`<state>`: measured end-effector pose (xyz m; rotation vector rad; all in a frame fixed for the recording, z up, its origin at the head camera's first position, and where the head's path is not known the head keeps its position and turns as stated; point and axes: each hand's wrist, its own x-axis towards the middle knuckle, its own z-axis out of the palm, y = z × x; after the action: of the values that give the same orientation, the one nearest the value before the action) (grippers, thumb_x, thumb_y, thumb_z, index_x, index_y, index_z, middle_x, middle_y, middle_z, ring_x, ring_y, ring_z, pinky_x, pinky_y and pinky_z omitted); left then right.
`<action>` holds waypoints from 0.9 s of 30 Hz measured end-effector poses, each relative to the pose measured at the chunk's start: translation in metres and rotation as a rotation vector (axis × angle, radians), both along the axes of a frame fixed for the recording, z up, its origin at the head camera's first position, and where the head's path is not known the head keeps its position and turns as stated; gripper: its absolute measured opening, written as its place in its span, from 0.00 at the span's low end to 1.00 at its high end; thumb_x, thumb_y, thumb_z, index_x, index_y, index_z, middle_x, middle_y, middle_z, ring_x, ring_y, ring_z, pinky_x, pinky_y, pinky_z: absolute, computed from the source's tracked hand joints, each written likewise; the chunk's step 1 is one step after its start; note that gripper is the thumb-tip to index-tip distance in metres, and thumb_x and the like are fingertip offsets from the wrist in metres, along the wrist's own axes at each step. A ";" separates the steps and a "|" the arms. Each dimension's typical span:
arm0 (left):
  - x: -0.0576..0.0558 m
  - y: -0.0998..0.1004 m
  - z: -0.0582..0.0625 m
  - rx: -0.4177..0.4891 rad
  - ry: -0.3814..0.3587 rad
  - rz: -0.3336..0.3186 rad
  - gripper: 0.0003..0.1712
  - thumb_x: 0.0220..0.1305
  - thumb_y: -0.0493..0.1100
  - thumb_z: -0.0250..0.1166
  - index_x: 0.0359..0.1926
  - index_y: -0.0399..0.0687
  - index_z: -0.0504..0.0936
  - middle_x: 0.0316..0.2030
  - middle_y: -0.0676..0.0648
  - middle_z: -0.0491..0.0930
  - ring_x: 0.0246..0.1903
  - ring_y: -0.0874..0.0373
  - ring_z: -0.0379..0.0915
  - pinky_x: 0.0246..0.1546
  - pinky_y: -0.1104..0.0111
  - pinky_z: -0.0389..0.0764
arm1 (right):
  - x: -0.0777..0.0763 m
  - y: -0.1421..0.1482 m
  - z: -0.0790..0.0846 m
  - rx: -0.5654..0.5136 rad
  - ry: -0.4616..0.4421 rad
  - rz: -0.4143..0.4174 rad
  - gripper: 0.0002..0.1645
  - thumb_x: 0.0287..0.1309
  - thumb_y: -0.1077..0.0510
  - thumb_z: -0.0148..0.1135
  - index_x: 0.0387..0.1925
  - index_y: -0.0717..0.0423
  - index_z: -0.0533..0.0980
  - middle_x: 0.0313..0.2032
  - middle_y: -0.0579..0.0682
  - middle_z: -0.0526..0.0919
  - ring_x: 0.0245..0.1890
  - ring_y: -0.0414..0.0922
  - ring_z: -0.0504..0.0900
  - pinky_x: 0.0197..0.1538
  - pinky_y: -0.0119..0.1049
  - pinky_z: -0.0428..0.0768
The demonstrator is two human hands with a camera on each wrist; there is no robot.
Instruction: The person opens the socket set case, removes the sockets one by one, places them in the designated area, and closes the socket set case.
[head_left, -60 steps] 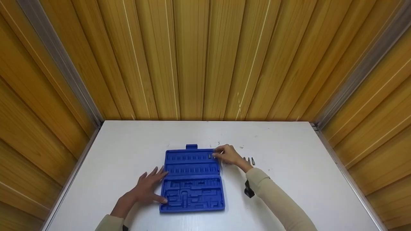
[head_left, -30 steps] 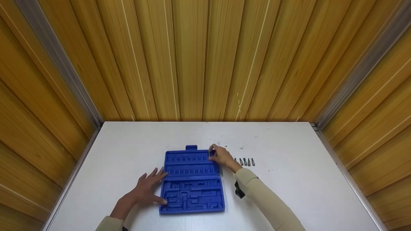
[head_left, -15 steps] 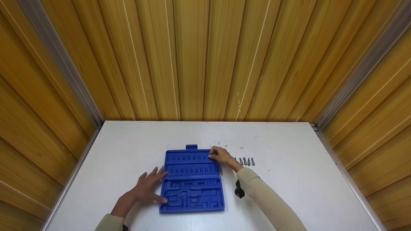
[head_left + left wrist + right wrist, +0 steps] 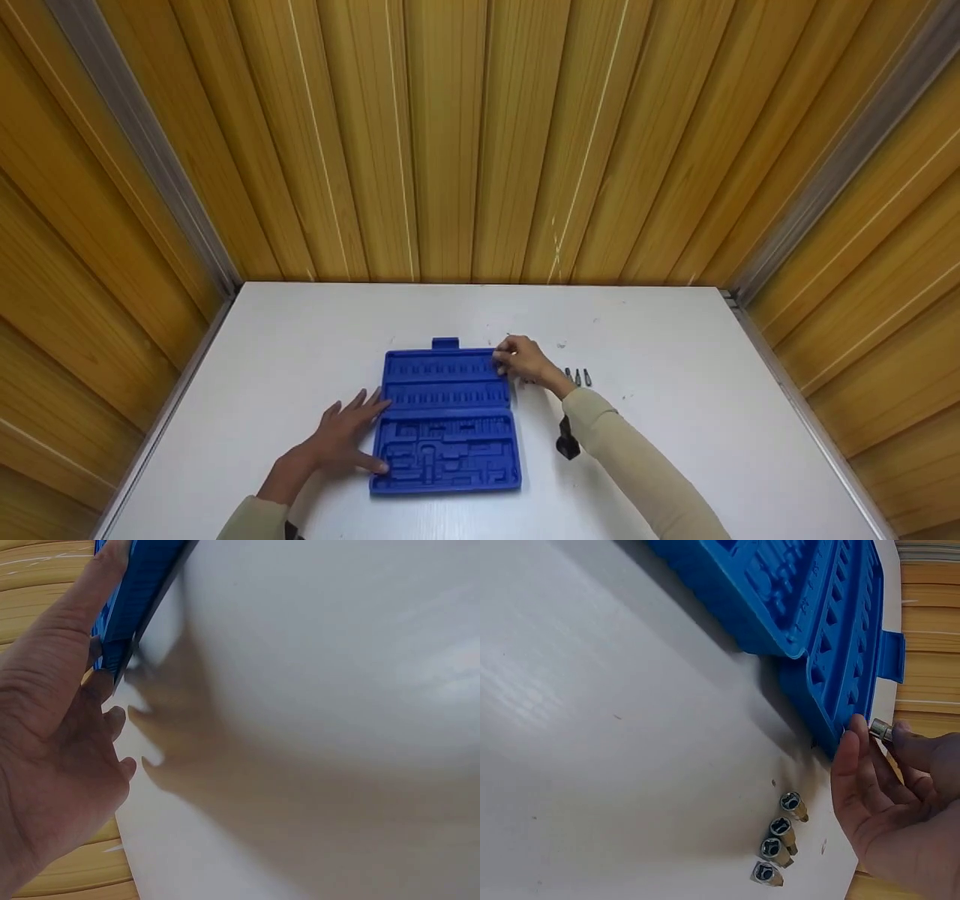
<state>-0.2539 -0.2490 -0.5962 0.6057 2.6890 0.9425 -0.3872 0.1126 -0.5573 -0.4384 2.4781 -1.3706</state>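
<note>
A blue plastic tool case (image 4: 445, 414) lies unfolded on the white table, its moulded slots facing up. My left hand (image 4: 341, 439) rests on its left side, fingers spread and straight, thumb on the lower left edge. At the upper right corner of the case is my right hand (image 4: 529, 361). In the right wrist view, its thumb and fingers pinch a small metal bit socket (image 4: 881, 729) beside the case edge. Several similar bit sockets (image 4: 781, 827) lie in a row on the table below that hand. In the head view the right hand and wrist hide part of this row.
A latch tab (image 4: 445, 343) sticks out from the far edge of the case. Small dark specks are scattered on the white table (image 4: 660, 420) around it. Wood-patterned walls (image 4: 480, 150) with metal corner posts stand at the back and sides.
My right hand first moved left over the upper right corner of the case, then lifted slightly back to the right. The left hand and the case have stayed in place.
</note>
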 end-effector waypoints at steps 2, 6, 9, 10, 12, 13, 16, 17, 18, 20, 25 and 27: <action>-0.001 -0.001 -0.001 -0.004 0.003 -0.002 0.67 0.44 0.60 0.83 0.78 0.39 0.59 0.79 0.32 0.49 0.78 0.26 0.37 0.71 0.26 0.37 | 0.000 0.001 0.002 -0.013 -0.010 -0.002 0.11 0.73 0.65 0.56 0.46 0.72 0.76 0.43 0.68 0.85 0.41 0.62 0.89 0.39 0.46 0.88; -0.003 -0.001 -0.003 -0.011 -0.003 0.001 0.67 0.43 0.61 0.82 0.78 0.41 0.58 0.80 0.33 0.49 0.79 0.27 0.36 0.72 0.27 0.36 | 0.000 0.005 0.006 0.003 0.011 0.026 0.15 0.75 0.63 0.54 0.52 0.72 0.77 0.43 0.69 0.85 0.42 0.65 0.87 0.42 0.51 0.88; -0.003 0.000 -0.003 -0.019 -0.012 0.005 0.68 0.44 0.63 0.82 0.79 0.42 0.58 0.80 0.34 0.48 0.79 0.28 0.36 0.72 0.27 0.35 | 0.002 0.007 0.007 0.016 0.023 0.059 0.18 0.76 0.61 0.52 0.57 0.71 0.76 0.43 0.69 0.84 0.42 0.67 0.85 0.40 0.50 0.87; -0.003 0.001 -0.004 -0.022 -0.013 0.006 0.68 0.44 0.63 0.82 0.79 0.42 0.58 0.80 0.34 0.48 0.79 0.29 0.36 0.72 0.27 0.35 | 0.002 0.009 0.008 0.016 0.025 0.071 0.18 0.76 0.61 0.52 0.58 0.71 0.75 0.43 0.70 0.84 0.41 0.68 0.85 0.39 0.48 0.87; -0.002 0.001 -0.004 -0.023 -0.013 0.006 0.67 0.44 0.63 0.82 0.79 0.42 0.58 0.80 0.34 0.48 0.79 0.29 0.36 0.72 0.27 0.36 | 0.004 0.011 0.009 0.011 0.038 0.085 0.20 0.76 0.60 0.52 0.60 0.70 0.75 0.43 0.70 0.84 0.41 0.68 0.84 0.36 0.43 0.85; -0.002 0.001 -0.003 -0.019 -0.013 0.005 0.67 0.44 0.62 0.82 0.79 0.41 0.58 0.80 0.34 0.48 0.79 0.29 0.36 0.72 0.27 0.36 | 0.005 0.012 0.009 0.010 0.046 0.090 0.20 0.76 0.60 0.52 0.60 0.70 0.74 0.43 0.71 0.84 0.41 0.69 0.84 0.34 0.40 0.83; -0.001 0.000 -0.003 -0.011 -0.010 0.005 0.67 0.44 0.62 0.82 0.78 0.41 0.58 0.80 0.34 0.48 0.79 0.28 0.36 0.72 0.27 0.35 | 0.006 0.016 0.008 -0.006 0.051 0.091 0.21 0.76 0.60 0.53 0.61 0.69 0.73 0.42 0.72 0.84 0.38 0.66 0.84 0.31 0.34 0.79; -0.001 0.000 -0.002 -0.008 -0.007 0.004 0.67 0.44 0.62 0.82 0.78 0.41 0.58 0.80 0.33 0.49 0.79 0.28 0.36 0.72 0.27 0.36 | 0.006 0.017 0.008 -0.011 0.051 0.087 0.21 0.76 0.60 0.53 0.61 0.69 0.73 0.42 0.72 0.84 0.37 0.65 0.84 0.31 0.33 0.78; 0.000 0.000 -0.002 -0.009 -0.006 0.004 0.67 0.44 0.62 0.82 0.78 0.41 0.58 0.80 0.33 0.49 0.79 0.28 0.36 0.72 0.27 0.35 | 0.007 0.018 0.008 -0.018 0.046 0.083 0.21 0.76 0.60 0.54 0.61 0.69 0.73 0.42 0.72 0.84 0.36 0.63 0.85 0.31 0.33 0.78; 0.000 -0.001 -0.002 -0.011 -0.006 0.005 0.67 0.44 0.62 0.82 0.78 0.41 0.58 0.80 0.33 0.49 0.79 0.28 0.36 0.72 0.27 0.35 | 0.007 0.022 0.007 -0.023 0.035 0.075 0.21 0.76 0.60 0.54 0.62 0.70 0.73 0.42 0.72 0.84 0.32 0.56 0.84 0.31 0.32 0.78; 0.001 0.000 -0.001 0.001 -0.011 0.008 0.66 0.44 0.61 0.82 0.78 0.40 0.59 0.79 0.32 0.49 0.79 0.27 0.36 0.72 0.27 0.35 | 0.007 0.030 0.007 -0.060 -0.003 0.079 0.22 0.76 0.61 0.52 0.63 0.72 0.71 0.40 0.70 0.84 0.26 0.43 0.79 0.29 0.32 0.75; 0.001 0.000 -0.001 0.008 -0.014 0.010 0.66 0.44 0.60 0.82 0.78 0.40 0.59 0.79 0.32 0.49 0.79 0.27 0.36 0.72 0.27 0.35 | 0.007 0.034 0.007 -0.084 -0.028 0.088 0.23 0.76 0.61 0.52 0.64 0.72 0.70 0.39 0.69 0.84 0.26 0.42 0.79 0.27 0.32 0.74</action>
<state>-0.2524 -0.2491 -0.5970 0.5859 2.6791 0.9574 -0.3802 0.1470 -0.5499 -0.5358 2.3564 -1.4387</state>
